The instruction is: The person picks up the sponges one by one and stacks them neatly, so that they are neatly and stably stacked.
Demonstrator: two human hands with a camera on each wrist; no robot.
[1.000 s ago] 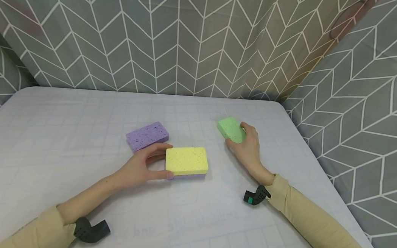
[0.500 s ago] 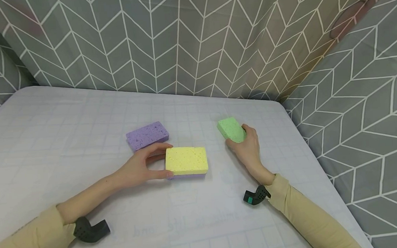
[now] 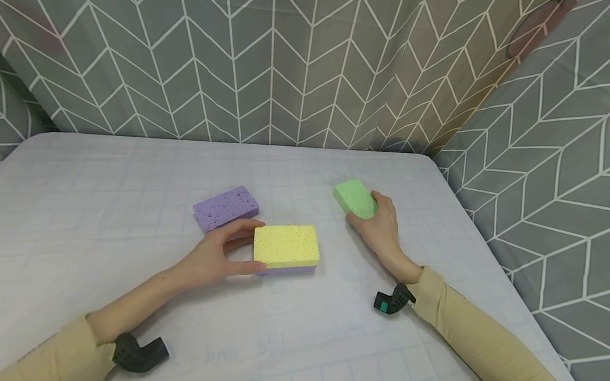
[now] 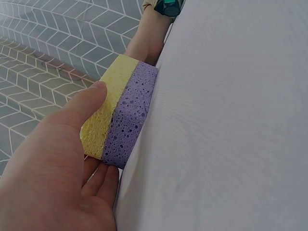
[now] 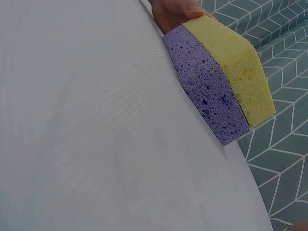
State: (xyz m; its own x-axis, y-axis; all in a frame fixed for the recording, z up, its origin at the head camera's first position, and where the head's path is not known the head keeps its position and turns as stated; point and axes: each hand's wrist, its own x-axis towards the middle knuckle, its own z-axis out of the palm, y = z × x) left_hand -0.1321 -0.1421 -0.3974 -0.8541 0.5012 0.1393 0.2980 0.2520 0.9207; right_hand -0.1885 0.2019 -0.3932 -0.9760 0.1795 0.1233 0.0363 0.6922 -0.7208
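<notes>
In the head view, a yellow sponge lies flat on top of a purple sponge, their edges nearly lined up. My left hand pinches the yellow one at its left end, thumb on the near side and fingers on the far side. Both layers show in the left wrist view, the purple layer against the white surface. Farther right, my right hand holds a green sponge between thumb and fingers. The right wrist view shows the stack's yellow layer but not the green sponge.
Another purple sponge lies just behind the left hand's fingers. A white cloth with faint grid lines covers the table. Patterned grey curtains stand along the back and right edges.
</notes>
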